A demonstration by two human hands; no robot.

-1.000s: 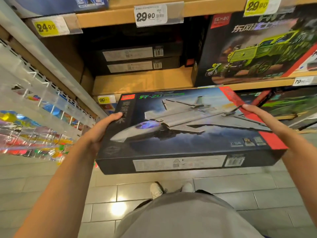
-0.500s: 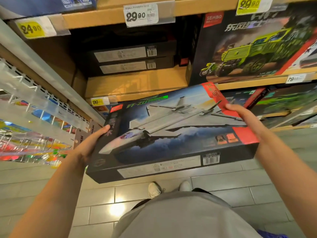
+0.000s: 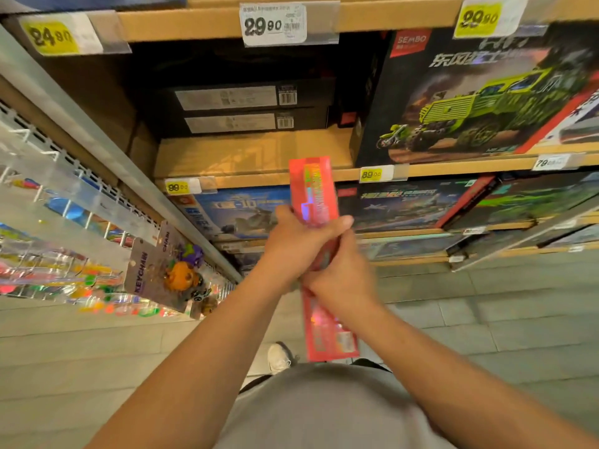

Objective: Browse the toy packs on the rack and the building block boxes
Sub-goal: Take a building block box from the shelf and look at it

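- Shop, toy aisle.
- Wooden shelves (image 3: 252,157) carry price tags (image 3: 274,24) on the front edges: 29.90, 24.80, 99.00, 89.00.
- Boxed building sets (image 3: 479,98) stand face-out or lie stacked, barcodes showing.
- Peg rack (image 3: 64,176) at left hangs carded keychains (image 3: 162,270).
- Tiled floor (image 3: 486,319).

Both hands are covering the middle of the red pack (image 3: 313,196), and its print is blurring beyond reading. The frame's right edge is cropping the green truck box (image 3: 486,102). Motion blur is smearing the hanging toy packs (image 3: 64,277) at left.
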